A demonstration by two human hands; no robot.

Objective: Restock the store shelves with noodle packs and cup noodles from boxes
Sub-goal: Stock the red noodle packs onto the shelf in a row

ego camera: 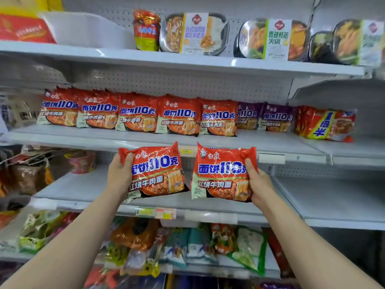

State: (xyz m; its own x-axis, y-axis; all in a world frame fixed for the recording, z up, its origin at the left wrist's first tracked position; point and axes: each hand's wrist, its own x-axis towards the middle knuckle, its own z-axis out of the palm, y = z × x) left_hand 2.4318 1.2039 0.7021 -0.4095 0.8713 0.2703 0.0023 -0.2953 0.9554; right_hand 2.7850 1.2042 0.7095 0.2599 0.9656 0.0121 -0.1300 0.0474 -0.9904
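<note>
My left hand (pixel 118 177) grips a red noodle pack (pixel 157 172) by its left edge, thumb on the front. My right hand (pixel 259 182) grips a second red noodle pack (pixel 220 174) by its right edge. Both packs are held upright side by side in front of the edge of the middle shelf (pixel 270 142). On that shelf stands a row of several matching red noodle packs (pixel 137 113), then two purple noodle packs (pixel 268 116) and a red and yellow multipack (pixel 325 125) at the right.
The top shelf (pixel 187 61) carries black tray meals (pixel 193 33) and a red bag. A lower white shelf (pixel 87 184) holds a red cup noodle (pixel 82 161) at its left. Mixed bagged goods (pixel 187 245) fill the bottom shelf.
</note>
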